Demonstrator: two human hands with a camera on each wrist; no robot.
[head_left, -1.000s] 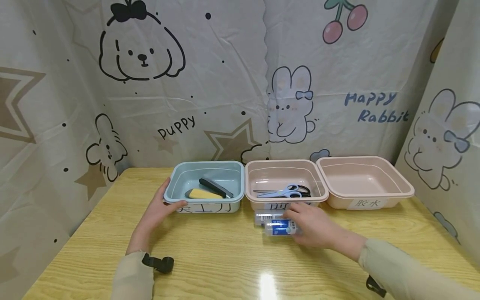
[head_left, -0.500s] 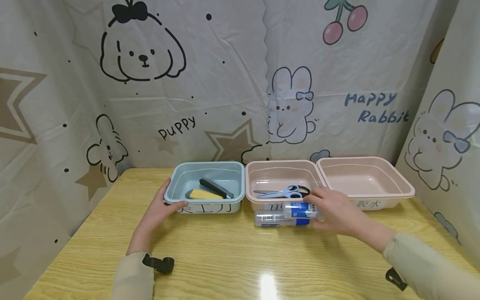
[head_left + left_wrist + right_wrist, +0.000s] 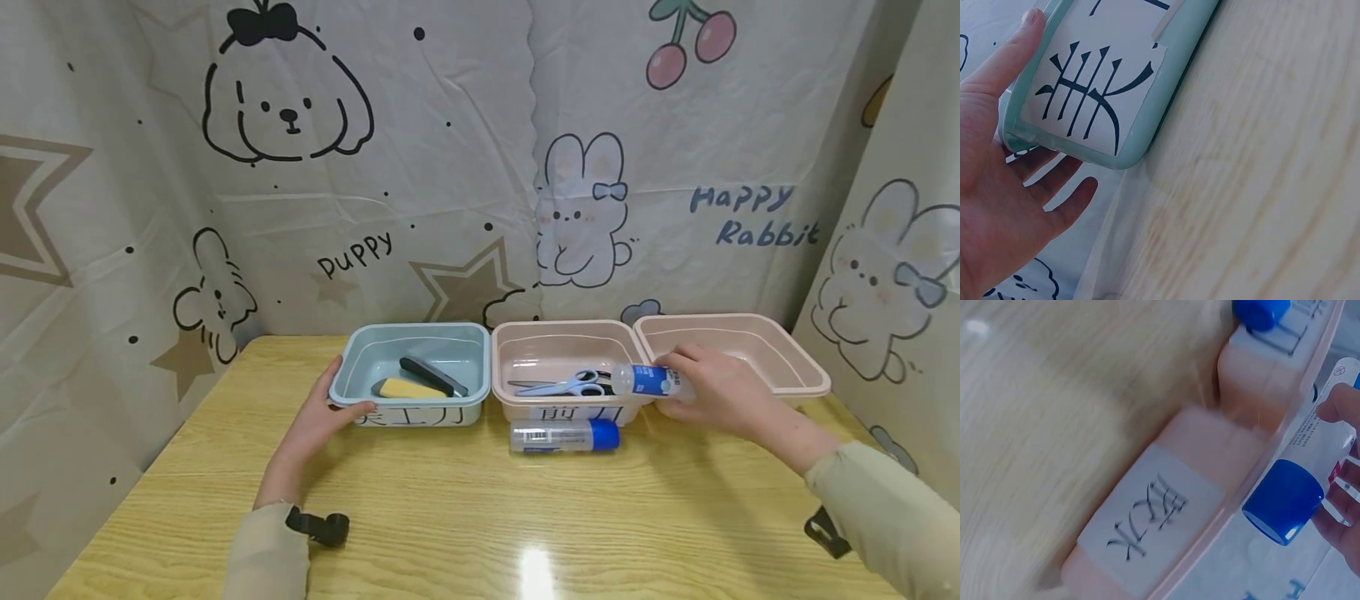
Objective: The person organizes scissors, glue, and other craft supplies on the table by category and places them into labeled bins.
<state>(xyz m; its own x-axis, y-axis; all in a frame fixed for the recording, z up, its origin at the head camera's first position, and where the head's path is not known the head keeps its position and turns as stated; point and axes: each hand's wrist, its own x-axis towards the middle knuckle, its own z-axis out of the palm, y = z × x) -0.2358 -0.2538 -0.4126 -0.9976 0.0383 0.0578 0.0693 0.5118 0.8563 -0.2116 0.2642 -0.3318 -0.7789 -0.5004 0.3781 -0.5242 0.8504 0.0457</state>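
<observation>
My right hand [image 3: 716,387] holds a clear glue bottle [image 3: 643,380] with a blue label, lying sideways above the gap between the two pink bins. Its blue cap [image 3: 1285,501] shows in the right wrist view, with my thumb and fingers around the body. A second glue bottle [image 3: 558,436] with a blue cap lies on the table before the middle pink bin [image 3: 517,408]. My left hand [image 3: 315,412] grips the front left corner of the blue bin [image 3: 480,408], thumb along the front rim, fingers at its side. The right pink bin [image 3: 795,392] is partly behind my right hand.
Inside the blue bin lie a yellow utility knife [image 3: 408,389] and a black one [image 3: 431,375]. The middle bin contains blue-handled scissors [image 3: 566,385] and a black-handled pair partly hidden by the bottle. A printed curtain [image 3: 450,167] hangs behind the wooden table [image 3: 420,500].
My right hand has lifted one glue bottle off the table and carried it up and to the right, toward the right pink bin. My left hand has stayed at the blue bin.
</observation>
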